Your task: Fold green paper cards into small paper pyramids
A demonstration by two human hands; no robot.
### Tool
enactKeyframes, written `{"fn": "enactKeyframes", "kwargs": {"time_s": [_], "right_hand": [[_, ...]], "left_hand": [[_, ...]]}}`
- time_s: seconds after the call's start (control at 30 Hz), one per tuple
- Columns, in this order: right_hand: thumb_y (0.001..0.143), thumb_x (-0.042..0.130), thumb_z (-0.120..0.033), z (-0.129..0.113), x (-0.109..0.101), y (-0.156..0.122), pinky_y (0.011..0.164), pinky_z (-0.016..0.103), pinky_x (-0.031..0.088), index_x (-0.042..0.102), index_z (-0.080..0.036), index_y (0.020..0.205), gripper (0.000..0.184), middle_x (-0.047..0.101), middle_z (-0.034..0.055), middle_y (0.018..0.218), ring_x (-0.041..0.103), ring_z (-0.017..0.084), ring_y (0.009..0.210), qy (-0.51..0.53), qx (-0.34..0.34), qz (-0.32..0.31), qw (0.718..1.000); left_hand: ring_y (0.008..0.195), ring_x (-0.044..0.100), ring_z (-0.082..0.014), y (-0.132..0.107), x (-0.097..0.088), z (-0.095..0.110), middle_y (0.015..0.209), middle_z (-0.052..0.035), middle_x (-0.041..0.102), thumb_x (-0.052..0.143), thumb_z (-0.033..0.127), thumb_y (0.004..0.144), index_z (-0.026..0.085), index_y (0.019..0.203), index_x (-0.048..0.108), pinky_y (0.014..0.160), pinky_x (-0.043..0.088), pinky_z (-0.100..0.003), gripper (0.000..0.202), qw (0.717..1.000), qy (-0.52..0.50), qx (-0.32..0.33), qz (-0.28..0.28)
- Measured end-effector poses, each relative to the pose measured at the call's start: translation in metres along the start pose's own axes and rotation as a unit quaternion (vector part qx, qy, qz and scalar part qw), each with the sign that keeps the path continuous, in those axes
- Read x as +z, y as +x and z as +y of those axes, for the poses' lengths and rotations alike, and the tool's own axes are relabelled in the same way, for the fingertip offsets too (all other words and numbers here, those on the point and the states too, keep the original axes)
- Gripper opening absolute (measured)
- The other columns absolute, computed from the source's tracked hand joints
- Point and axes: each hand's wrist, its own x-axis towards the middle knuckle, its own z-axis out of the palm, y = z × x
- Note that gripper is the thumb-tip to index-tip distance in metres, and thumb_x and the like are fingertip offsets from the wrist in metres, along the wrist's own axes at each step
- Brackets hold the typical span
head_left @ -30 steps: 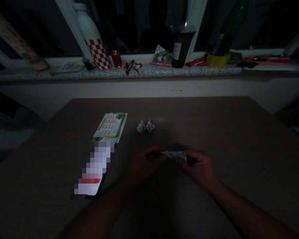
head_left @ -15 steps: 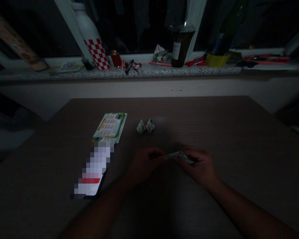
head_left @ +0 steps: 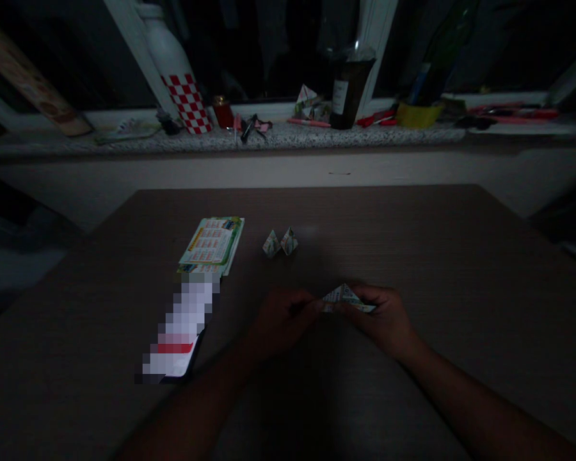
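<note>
Between both hands is a small folded paper (head_left: 342,297) with print on it, its peak pointing up and away from me. My left hand (head_left: 288,318) pinches its left corner between thumb and fingers. My right hand (head_left: 384,315) grips the right side, thumb along the near edge and fingers behind. Beyond the hands, two small folded paper pieces (head_left: 289,242) stand side by side on the brown table (head_left: 413,237). To the left lies a stack of printed calendar cards (head_left: 211,241), touching the top of a lit phone (head_left: 185,330) whose screen is blurred out.
Behind the table runs a speckled stone windowsill (head_left: 278,137). On it stand a white bottle with red checks (head_left: 187,96), a small red jar (head_left: 222,113), a dark plastic cup (head_left: 348,93), a yellow holder (head_left: 418,116) and pens. The room is dim.
The folded paper has tilted so more of its printed face shows, with its peak raised. My left hand has shifted slightly. Cards, phone and the two folded pieces stay put.
</note>
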Motion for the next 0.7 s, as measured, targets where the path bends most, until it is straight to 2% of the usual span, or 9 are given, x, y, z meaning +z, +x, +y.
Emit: {"fn": "enactKeyframes", "kwargs": {"time_s": [0.13,0.27,0.43,0.7], "right_hand": [[0.069,0.073,-0.037,-0.0004,-0.0002,0.0013,0.053,0.022,0.042,0.070,-0.014,0.071,0.023,0.062,0.0002,0.063,0.052,0.011,0.056,0.062,0.060,-0.029,0.996],[0.067,0.075,-0.036,0.0002,0.0001,0.0021,0.056,0.022,0.043,0.072,-0.015,0.075,0.023,0.066,0.0009,0.066,0.054,0.011,0.057,0.111,0.096,-0.049,0.988],[0.068,0.075,-0.035,0.0035,0.0002,0.0022,0.056,0.022,0.043,0.073,-0.016,0.075,0.020,0.067,0.0006,0.066,0.055,0.010,0.057,0.130,0.086,-0.063,0.986],[0.067,0.076,-0.039,0.0060,0.0001,0.0034,0.053,0.023,0.042,0.071,-0.013,0.070,0.026,0.064,0.0012,0.062,0.053,0.011,0.054,0.130,0.095,-0.063,0.985]], "left_hand": [[0.047,0.036,-0.0065,-0.0012,-0.0008,0.0002,0.049,0.0053,0.038,0.045,0.035,0.088,0.014,0.055,0.049,0.048,0.024,-0.021,0.040,0.998,0.042,0.053,-0.003],[0.047,0.033,-0.0064,-0.0035,-0.0003,0.0035,0.050,0.0058,0.034,0.043,0.034,0.088,0.015,0.056,0.045,0.047,0.022,-0.021,0.038,0.997,0.025,0.075,-0.009],[0.047,0.032,-0.0070,-0.0057,0.0033,0.0071,0.050,0.0058,0.031,0.041,0.037,0.090,0.016,0.055,0.042,0.047,0.022,-0.022,0.040,0.999,-0.002,0.041,-0.015],[0.050,0.035,-0.0083,-0.0042,0.0067,0.0040,0.054,0.0052,0.036,0.038,0.039,0.091,0.017,0.059,0.041,0.049,0.026,-0.021,0.038,0.999,-0.039,-0.016,-0.029]]}}
